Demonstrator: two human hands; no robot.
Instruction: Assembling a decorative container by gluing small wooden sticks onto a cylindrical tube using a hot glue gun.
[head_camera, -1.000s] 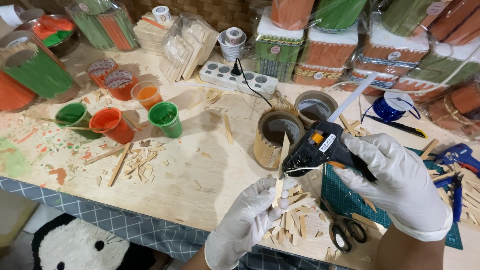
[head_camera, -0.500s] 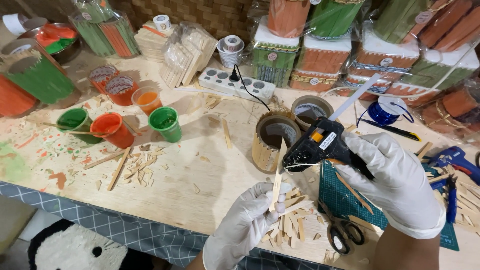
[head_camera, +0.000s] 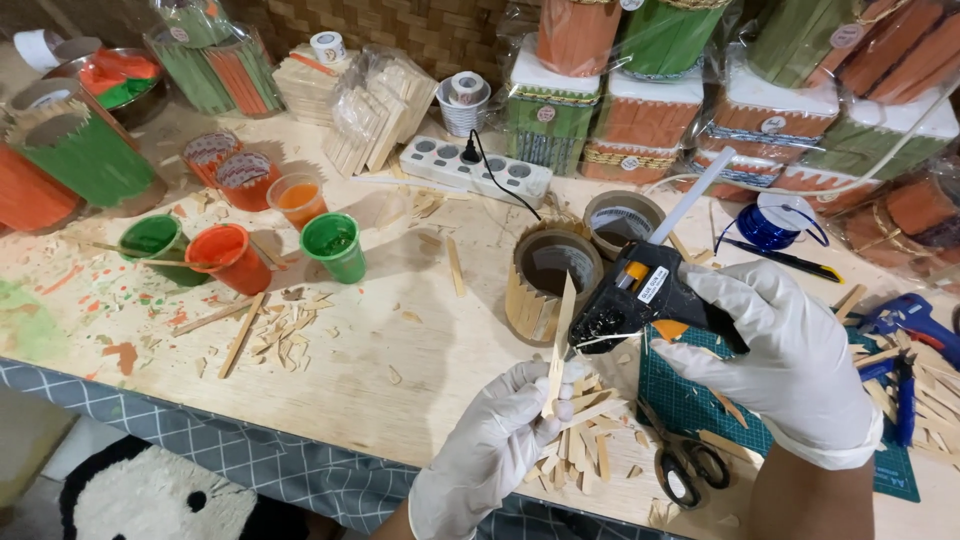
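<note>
Both gloved hands are up over the near edge of the counter (head_camera: 400, 360), and the landmark here is the stick-clad cylinder (head_camera: 548, 287) standing mid-counter. Just in front of that cylinder, the left hand (head_camera: 490, 455) is pinching a thin wooden stick (head_camera: 558, 345) by its lower end, thumb and fingertips pressed together on it, the stick standing nearly upright with its pointed tip rising against the cylinder's front wall. Right of the cylinder, the right hand (head_camera: 785, 360) is wrapped tight around a black glue gun (head_camera: 640, 300), fingers curled about the grip, and the nozzle points left at the stick, touching it or just short of it, with a fine thread of glue trailing beside it. A white glue rod sticks out of the gun's back, slanting up and away. Below the cylinder, under both hands, lies a heap of cut stick pieces (head_camera: 580, 440); the green cutting mat (head_camera: 700, 400) and the scissors (head_camera: 685, 468) lie right of that heap. Left of the cylinder stands a green paint cup (head_camera: 335, 247), with an orange cup (head_camera: 230, 258) further left. Behind the cylinder sits a white power strip (head_camera: 475, 170).
</note>
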